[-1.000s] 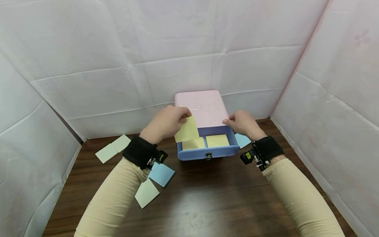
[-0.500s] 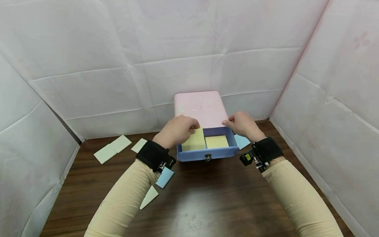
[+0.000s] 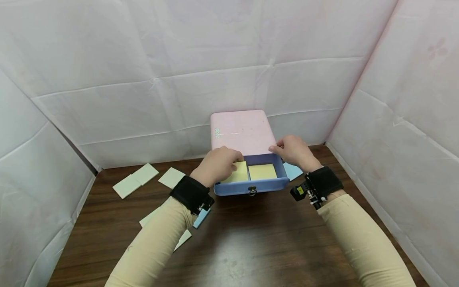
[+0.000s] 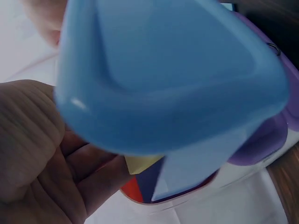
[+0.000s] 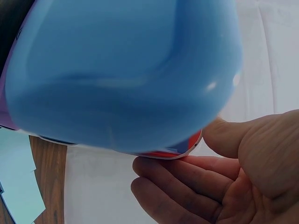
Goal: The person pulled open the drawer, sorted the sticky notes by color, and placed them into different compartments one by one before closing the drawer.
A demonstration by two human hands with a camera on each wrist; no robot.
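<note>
Two hands at the pink box [image 3: 243, 131] on the desk [image 3: 251, 235]. Left hand [image 3: 218, 164] presses a yellow pad [image 3: 239, 173] into the open blue drawer [image 3: 267, 184], fingers curled on it. Right hand [image 3: 294, 150] grips the box's right edge.

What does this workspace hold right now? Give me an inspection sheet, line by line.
Surface: dark wood-grain table.
Job's things: pink box with its blue drawer pulled open; two yellow note stacks lie side by side inside.
Clutter: pale green pads at far left, another nearer the box, more partly under the left forearm; a blue pad right of the box, another below the left wrist.
Hands: left hand rests on the left yellow stack; right hand holds the box's right front corner.
Cables: nothing seen.
Surroundings: white creased sheets wall off three sides.
</note>
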